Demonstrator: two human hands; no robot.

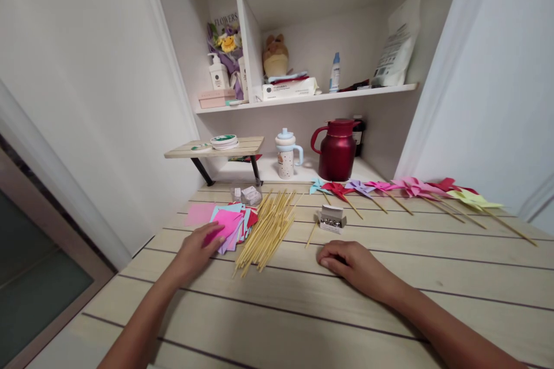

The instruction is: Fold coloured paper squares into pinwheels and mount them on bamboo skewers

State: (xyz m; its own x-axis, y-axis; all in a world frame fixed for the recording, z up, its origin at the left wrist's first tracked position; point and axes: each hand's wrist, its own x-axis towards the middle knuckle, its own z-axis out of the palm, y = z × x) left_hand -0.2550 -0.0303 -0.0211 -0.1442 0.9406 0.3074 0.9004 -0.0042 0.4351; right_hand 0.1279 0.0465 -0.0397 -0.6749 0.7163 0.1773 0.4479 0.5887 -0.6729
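A pale, plank-patterned wooden surface (389,300) fills the lower frame, backed by white wall shelves (329,95). On a ledge behind the surface stand a dark red insulated jug (336,150) and, to its left, a speckled cup with a pale blue lid and handle (286,154), beside a low wooden riser on black legs (216,148). Along the surface's far right edge lies a row of finished paper pinwheels on thin wooden sticks (415,191), in teal, red, purple, pink and yellow. Near centre, a loose bundle of bare bamboo sticks (268,228) sits just right of a fanned stack of coloured paper squares (231,222), pink on top. A small open box of metal pins (332,218) rests right of the sticks, with a single stick (311,234) beside it. The left hand (197,248) lies flat and open, fingertips touching the top pink sheet at the stack's near edge. The right hand (350,262) rests palm down on the surface, fingers loosely curled, holding nothing visible, just in front of the pin box.
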